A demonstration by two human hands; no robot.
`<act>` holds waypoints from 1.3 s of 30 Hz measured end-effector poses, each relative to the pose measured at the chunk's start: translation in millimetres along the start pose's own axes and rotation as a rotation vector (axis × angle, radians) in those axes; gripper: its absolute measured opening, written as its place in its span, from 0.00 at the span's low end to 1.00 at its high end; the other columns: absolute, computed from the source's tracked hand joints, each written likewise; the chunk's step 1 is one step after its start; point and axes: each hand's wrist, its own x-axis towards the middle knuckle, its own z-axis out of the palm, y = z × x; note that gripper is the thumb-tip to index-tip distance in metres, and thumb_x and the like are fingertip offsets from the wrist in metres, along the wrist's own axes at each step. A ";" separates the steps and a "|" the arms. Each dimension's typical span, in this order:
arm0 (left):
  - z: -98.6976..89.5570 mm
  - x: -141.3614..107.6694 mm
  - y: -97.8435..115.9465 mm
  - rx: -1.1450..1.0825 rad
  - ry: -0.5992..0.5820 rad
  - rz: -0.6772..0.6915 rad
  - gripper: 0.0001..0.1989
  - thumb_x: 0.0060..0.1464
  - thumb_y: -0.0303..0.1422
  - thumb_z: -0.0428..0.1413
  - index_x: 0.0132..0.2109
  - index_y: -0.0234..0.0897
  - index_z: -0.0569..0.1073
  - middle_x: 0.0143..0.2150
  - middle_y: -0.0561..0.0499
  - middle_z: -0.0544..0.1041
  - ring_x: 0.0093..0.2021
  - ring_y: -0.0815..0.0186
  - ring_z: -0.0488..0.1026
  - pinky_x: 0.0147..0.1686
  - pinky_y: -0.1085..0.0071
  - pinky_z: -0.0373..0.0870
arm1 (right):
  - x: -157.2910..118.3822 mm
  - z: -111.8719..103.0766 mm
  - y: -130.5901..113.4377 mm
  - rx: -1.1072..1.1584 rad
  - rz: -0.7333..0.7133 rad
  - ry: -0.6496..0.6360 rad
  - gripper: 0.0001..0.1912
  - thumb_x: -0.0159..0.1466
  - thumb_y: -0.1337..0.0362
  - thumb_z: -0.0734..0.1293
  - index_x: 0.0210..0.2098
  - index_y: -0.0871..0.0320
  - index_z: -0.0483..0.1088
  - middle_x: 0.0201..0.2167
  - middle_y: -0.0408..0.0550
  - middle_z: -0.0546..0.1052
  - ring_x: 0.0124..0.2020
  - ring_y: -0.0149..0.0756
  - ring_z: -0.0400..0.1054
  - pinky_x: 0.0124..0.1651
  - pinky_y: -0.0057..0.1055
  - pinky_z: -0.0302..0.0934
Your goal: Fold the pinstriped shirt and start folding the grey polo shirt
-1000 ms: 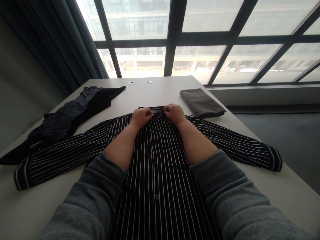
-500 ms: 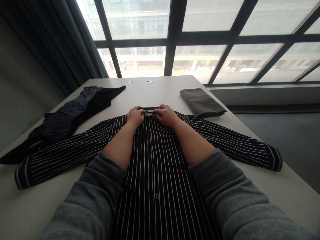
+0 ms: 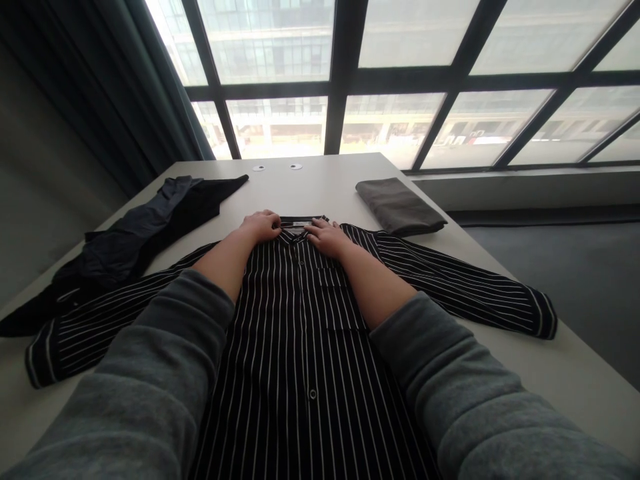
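Observation:
A black shirt with thin white stripes (image 3: 300,320) lies flat and front-up on the white table (image 3: 320,183), sleeves spread to both sides. My left hand (image 3: 260,225) rests on the left side of its collar (image 3: 299,225), fingers laid on the cloth. My right hand (image 3: 325,237) lies flat on the right side of the collar, fingers pointing inward. Neither hand lifts the cloth. Grey sleeves cover both my forearms.
A pile of dark clothes (image 3: 135,233) lies at the left of the table. A folded grey cloth (image 3: 397,205) sits at the far right. Two small round discs (image 3: 275,167) lie near the far edge, below large windows. The floor drops away on the right.
My hands went from pinching the collar close together to lying flatter on it, the left one moving out to the left. The view shifted slightly.

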 end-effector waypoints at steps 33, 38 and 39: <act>25.2 0.3 30.5 -0.069 -0.043 -0.212 0.36 0.70 0.51 0.38 0.80 0.51 0.47 0.82 0.50 0.34 0.81 0.48 0.38 0.74 0.35 0.39 | 24.1 -9.1 24.1 -0.080 0.071 -0.121 0.34 0.77 0.41 0.51 0.79 0.36 0.43 0.79 0.45 0.32 0.80 0.58 0.29 0.78 0.65 0.27; 15.5 -25.2 32.2 -0.023 0.180 -0.200 0.34 0.71 0.47 0.36 0.79 0.43 0.52 0.82 0.45 0.41 0.80 0.52 0.44 0.75 0.44 0.43 | 14.6 -21.3 12.2 -0.090 0.092 -0.071 0.34 0.77 0.41 0.49 0.80 0.36 0.40 0.79 0.46 0.31 0.80 0.58 0.26 0.76 0.68 0.26; 11.9 -35.3 28.7 -0.016 0.191 -0.172 0.34 0.72 0.47 0.35 0.78 0.41 0.54 0.82 0.44 0.45 0.80 0.52 0.46 0.75 0.44 0.45 | 6.8 -26.0 12.1 -0.092 0.090 -0.034 0.35 0.78 0.42 0.50 0.80 0.38 0.40 0.79 0.47 0.31 0.80 0.57 0.27 0.77 0.67 0.27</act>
